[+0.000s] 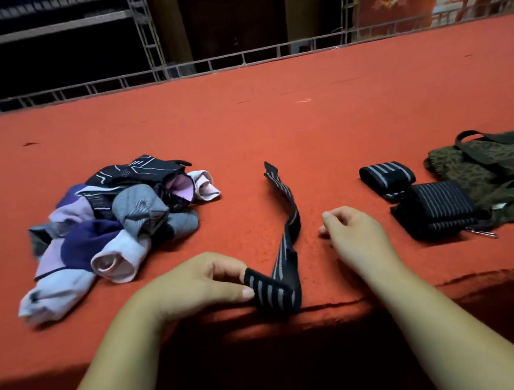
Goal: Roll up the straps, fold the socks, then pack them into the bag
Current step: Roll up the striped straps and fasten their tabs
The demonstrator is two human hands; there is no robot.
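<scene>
A long black strap with grey stripes lies unrolled on the red surface, running away from me. My left hand pinches its near end between thumb and fingers at the front edge. My right hand hovers just right of the strap with loosely curled fingers, holding nothing. Two rolled striped straps sit at the right: a smaller one and a larger one. A dark olive patterned bag lies behind them at the far right. A pile of loose socks, purple, pink, grey and black, lies at the left.
The red felt-covered surface stretches far back to a metal truss railing. Its front edge runs just under my hands. A small metal clip pokes out beside the larger roll.
</scene>
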